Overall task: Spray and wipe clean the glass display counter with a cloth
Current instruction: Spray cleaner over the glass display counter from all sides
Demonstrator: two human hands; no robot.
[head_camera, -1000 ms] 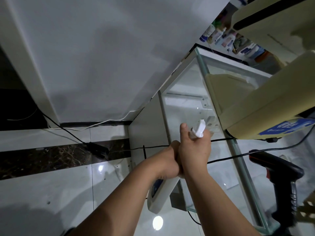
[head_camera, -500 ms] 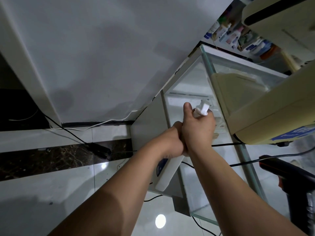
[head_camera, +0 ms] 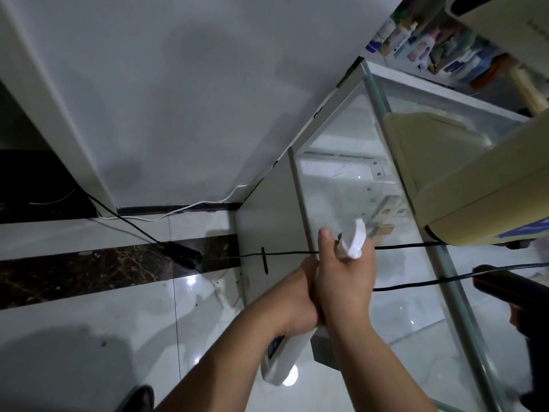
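Observation:
Both hands hold a white spray bottle point(head_camera: 283, 362) over the left end of the glass display counter point(head_camera: 416, 322). My right hand point(head_camera: 344, 281) wraps the bottle's neck, and the white nozzle point(head_camera: 353, 240) sticks out above it, aimed at the glass. My left hand point(head_camera: 297, 301) grips the bottle's body just below, pressed against the right hand. The bottle's lower end with a blue label hangs under my wrists. No cloth is in view.
A cream-coloured machine point(head_camera: 475, 185) sits on the counter at the right. A black barcode scanner point(head_camera: 517, 295) stands at the right edge, and its black cables point(head_camera: 416, 282) cross the glass. A white wall panel point(head_camera: 178, 99) rises at the left. Shelves of bottles point(head_camera: 439, 49) are behind.
The hands and bottle have dropped slightly lower and nearer in the view, back toward the cables. Both hands keep the same grip on the bottle.

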